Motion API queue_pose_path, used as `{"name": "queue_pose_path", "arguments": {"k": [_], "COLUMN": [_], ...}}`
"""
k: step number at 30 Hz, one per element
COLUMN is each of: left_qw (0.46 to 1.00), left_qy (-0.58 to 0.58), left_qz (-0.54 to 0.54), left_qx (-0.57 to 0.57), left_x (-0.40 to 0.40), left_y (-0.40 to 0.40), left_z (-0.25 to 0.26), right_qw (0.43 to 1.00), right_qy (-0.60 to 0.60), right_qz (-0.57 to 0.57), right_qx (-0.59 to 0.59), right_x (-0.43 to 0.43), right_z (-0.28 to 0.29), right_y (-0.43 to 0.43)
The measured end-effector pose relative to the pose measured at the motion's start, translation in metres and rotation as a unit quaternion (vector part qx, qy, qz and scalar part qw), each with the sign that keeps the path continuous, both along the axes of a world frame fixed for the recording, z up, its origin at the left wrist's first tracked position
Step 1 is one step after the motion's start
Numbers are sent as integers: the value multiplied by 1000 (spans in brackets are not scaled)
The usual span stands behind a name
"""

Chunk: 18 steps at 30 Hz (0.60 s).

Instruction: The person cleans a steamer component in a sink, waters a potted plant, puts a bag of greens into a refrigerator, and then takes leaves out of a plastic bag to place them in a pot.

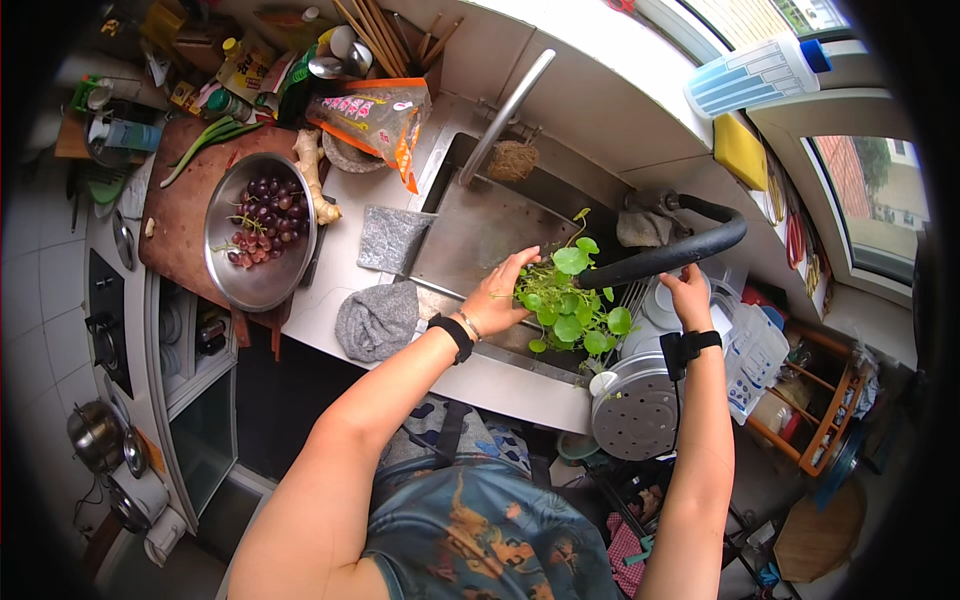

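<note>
A bunch of round-leaved green plants [568,307] with a mat of thin stems is over the sink [495,232]. My left hand [504,296] holds it from the left, thumb and fingers around the stem side, some fingers hidden by leaves. A black-sleeved faucet spout [667,255] curves from the wall, and its end meets the leaves. My right hand [686,294] is raised at the underside of that spout. Its fingertips meet the sleeve's lower edge, and whether they grip it is hidden. Below that hand are stacked pots and a perforated metal steamer plate [634,412].
Left of the sink, a steel bowl [217,247] of grapes [274,214] stands on a cutting board [176,217] beside ginger root [309,169]. A grey cloth [377,321] and a scouring pad [394,238] lie by the sink. A metal bar [510,112] rises behind.
</note>
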<state>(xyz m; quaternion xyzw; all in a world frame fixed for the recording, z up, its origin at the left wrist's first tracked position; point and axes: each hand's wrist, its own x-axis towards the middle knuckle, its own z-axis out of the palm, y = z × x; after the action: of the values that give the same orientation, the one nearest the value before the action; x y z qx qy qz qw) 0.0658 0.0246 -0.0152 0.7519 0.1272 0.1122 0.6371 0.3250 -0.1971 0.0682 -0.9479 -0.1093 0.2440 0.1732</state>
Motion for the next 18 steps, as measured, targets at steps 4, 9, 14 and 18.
{"name": "queue_pose_path", "arguments": {"k": [4, 9, 14, 18], "left_qw": [1000, 1000, 1000, 999], "left_qy": [4, -7, -5, -20], "left_qz": [3, -4, -8, -5], "left_qx": [1, 0, -3, 45], "left_x": [-1, -1, -5, -15], "left_y": [3, 4, 1, 7], "left_z": [1, 0, 0, 3], "right_qw": [963, 892, 881, 927], "right_qy": [95, 148, 147, 100], "right_qz": [-135, -193, -192, -157], "right_qx": [213, 381, 407, 327], "right_x": [2, 5, 10, 5], "right_z": [9, 15, 12, 24], "right_y": [12, 20, 13, -2]}}
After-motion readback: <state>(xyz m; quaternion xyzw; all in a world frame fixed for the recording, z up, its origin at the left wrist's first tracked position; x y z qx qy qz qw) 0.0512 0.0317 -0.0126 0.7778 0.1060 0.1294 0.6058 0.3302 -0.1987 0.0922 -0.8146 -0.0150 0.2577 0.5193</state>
